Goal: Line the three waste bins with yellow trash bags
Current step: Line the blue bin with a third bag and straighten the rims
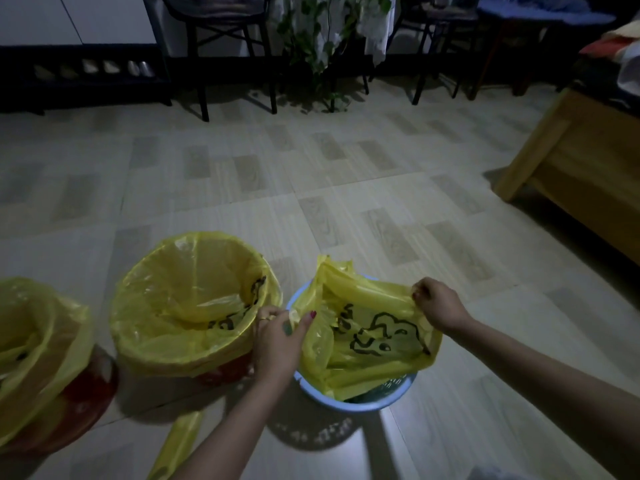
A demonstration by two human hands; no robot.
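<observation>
Both hands stretch a bag over the blue bin.
Left hand (277, 336) and right hand (438, 303) each pinch the bag (374, 341) rim, arms extended over the bin (360, 403).

Thin glossy yellow plastic bag (374, 337) (crinkled) lines a smooth blue plastic bin (360, 405) on wood-grain floor (311, 188).

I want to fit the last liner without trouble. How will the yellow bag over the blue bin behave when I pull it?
The yellow bag looks thin and floppy: it sags in folds between the left hand and right hand. It probably weighs almost nothing. The blue bin looks light and perforated, so a hard pull might shift it.
</observation>
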